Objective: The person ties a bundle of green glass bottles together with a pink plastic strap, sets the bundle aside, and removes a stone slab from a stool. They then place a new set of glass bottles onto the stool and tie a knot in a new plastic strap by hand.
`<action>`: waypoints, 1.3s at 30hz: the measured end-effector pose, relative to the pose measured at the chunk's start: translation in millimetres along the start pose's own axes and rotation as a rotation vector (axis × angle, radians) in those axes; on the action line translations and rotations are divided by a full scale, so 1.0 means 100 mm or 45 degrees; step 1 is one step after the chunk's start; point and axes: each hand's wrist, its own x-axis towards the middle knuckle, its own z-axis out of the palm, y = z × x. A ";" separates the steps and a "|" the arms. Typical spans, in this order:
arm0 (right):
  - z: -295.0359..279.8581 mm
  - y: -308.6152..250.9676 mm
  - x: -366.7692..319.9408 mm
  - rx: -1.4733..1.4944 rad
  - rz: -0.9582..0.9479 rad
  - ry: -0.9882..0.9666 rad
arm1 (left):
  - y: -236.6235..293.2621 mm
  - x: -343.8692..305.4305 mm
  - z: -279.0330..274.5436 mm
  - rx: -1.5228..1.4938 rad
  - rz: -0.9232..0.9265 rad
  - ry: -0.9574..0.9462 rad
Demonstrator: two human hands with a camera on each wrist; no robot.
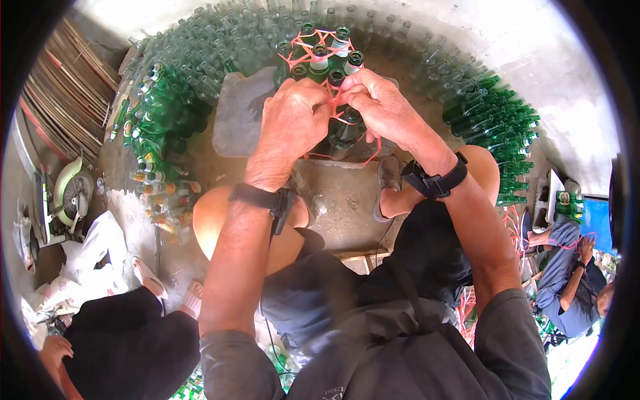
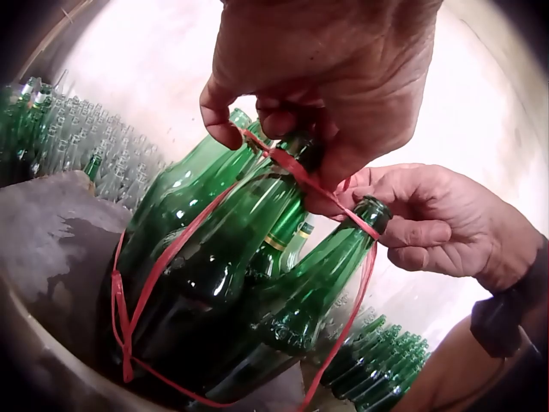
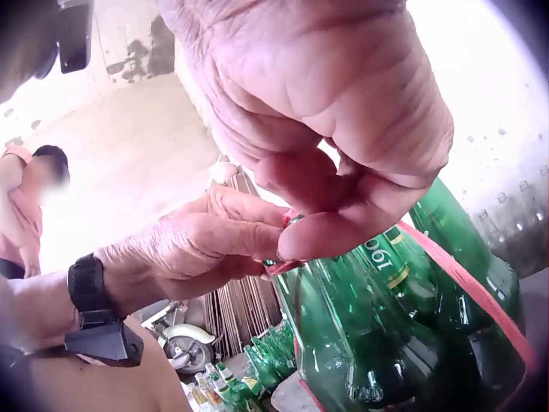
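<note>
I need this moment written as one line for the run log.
left hand: pinches red strap | right hand: pinches same strap | green bottles: grouped, strap looped round necks | more bottles: massed beyond, both sides

left hand [image 1: 295,120]: fingers curled, pinching | right hand [image 1: 383,107]: thumb and fingers pinching, close by | forearms: reaching forward, converging | wrists: both strapped

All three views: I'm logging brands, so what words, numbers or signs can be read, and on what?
"190", upside down, perhaps incomplete, on a green bottle in the right wrist view.
Dark shirt: lettering too small to read.
Bottles at the head view's right: labels too small to read.
</note>
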 end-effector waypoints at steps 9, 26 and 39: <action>-0.01 -0.03 -0.02 0.155 0.098 0.018 | -0.01 0.00 -0.01 -0.068 -0.110 -0.084; -0.07 0.03 0.00 -0.144 -0.125 0.020 | -0.07 -0.01 0.07 -0.118 -0.025 -0.001; 0.08 0.22 -0.04 -0.444 -0.635 0.236 | 0.01 0.07 -0.10 -0.430 -0.342 -0.181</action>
